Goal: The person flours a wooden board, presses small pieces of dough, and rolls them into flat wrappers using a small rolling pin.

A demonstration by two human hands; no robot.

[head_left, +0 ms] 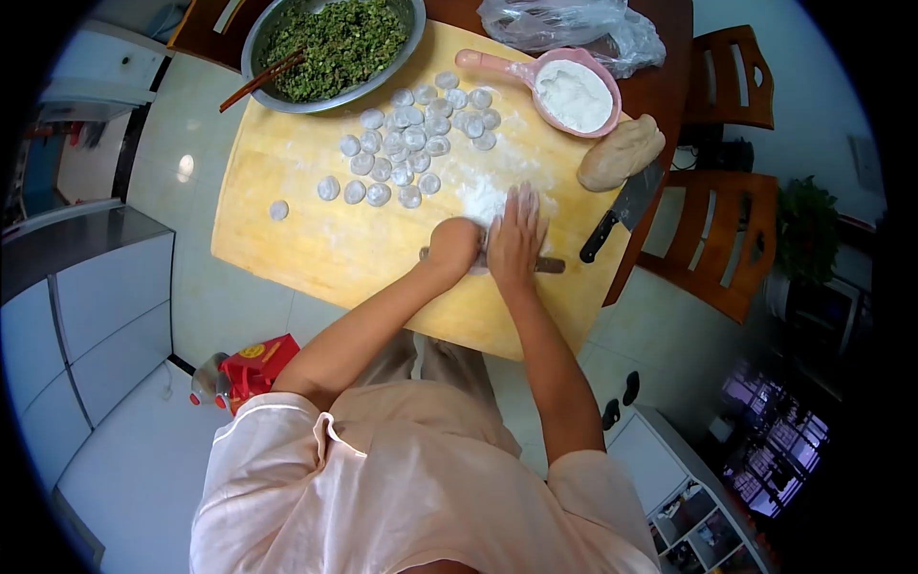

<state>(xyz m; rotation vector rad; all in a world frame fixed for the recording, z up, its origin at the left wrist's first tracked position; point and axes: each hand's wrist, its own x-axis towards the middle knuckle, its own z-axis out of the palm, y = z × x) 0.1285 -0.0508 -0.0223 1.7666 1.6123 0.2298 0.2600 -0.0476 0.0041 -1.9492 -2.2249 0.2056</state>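
Note:
A thin wooden rolling pin (550,265) lies crosswise near the front of the floured board, under both my hands. My right hand (516,234) presses flat on it, fingers stretched forward and dusted with flour. My left hand (455,244) is closed over the pin's left part; what its fingers grip is hidden. Between the hands shows a small pale patch, perhaps dough, too covered to make out. Loose flour (481,198) lies just beyond my fingers. Several small floured dough rounds (414,139) are scattered and partly overlapping farther back.
On the yellow board (287,244), a metal bowl (417,43) of chopped green filling with chopsticks (258,82) stands back left. A pink scoop (492,64) of flour, a dough lump (622,153) and a knife (601,236) are at right. Plastic bag (583,29) behind; chairs (717,230) right.

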